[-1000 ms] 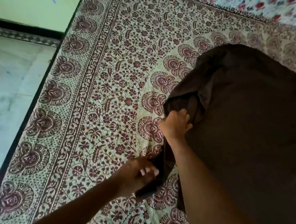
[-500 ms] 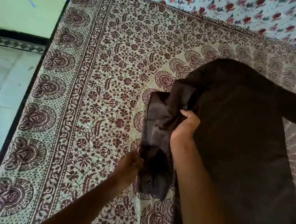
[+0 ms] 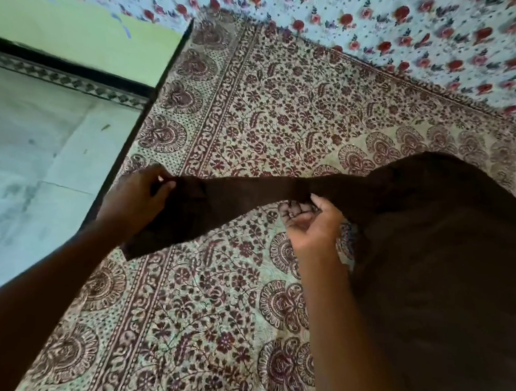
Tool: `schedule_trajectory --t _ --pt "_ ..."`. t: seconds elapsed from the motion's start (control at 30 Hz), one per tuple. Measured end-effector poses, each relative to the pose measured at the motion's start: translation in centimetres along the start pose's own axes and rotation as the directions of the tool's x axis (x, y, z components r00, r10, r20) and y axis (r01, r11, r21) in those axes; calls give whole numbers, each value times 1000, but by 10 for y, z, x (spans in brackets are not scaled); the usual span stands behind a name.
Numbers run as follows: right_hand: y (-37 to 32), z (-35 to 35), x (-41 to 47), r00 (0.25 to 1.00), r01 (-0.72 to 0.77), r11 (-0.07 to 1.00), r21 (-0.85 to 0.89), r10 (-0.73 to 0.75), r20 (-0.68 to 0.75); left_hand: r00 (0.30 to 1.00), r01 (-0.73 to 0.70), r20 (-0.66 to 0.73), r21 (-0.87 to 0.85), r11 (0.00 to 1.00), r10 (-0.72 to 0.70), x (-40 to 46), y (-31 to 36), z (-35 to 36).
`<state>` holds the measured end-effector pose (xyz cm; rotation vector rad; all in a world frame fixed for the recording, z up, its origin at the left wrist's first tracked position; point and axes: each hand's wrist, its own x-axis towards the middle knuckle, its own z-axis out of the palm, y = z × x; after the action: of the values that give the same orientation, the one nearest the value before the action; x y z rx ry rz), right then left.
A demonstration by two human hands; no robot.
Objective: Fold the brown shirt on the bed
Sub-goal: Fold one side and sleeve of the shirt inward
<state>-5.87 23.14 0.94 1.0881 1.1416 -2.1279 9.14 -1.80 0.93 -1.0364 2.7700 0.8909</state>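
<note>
Now both hands (image 3: 137,201) (image 3: 312,225) grip the brown shirt (image 3: 441,264) sleeve.

One head-worn view looks steeply down, close over the bedspread (image 3: 255,111), floor (image 3: 43,160) at left.

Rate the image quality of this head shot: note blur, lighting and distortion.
Head view: motion blur smears the rose-print sheet along the top; the brown shirt is dark and nearly featureless; the left hand is dim, the right hand brighter; wide-angle distortion bows the bed's edge.
</note>
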Motion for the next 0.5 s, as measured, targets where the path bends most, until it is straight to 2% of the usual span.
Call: schedule_trajectory --t 0.07,0.2,0.37,0.5 --pt "12 2 10 1000 -27 999 23 27 -3 997 23 -73 130 991 -14 13 -6 -8" --pt "41 7 29 991 -86 996 14 87 -103 990 -52 -107 290 956 86 45 -7 -13" --pt "61 24 41 993 -70 998 1 70 -94 965 -132 -152 428 894 215 83 -11 -16" --pt "75 32 42 987 -113 989 -94 101 -128 989 -107 -26 544 832 144 115 -10 -21"
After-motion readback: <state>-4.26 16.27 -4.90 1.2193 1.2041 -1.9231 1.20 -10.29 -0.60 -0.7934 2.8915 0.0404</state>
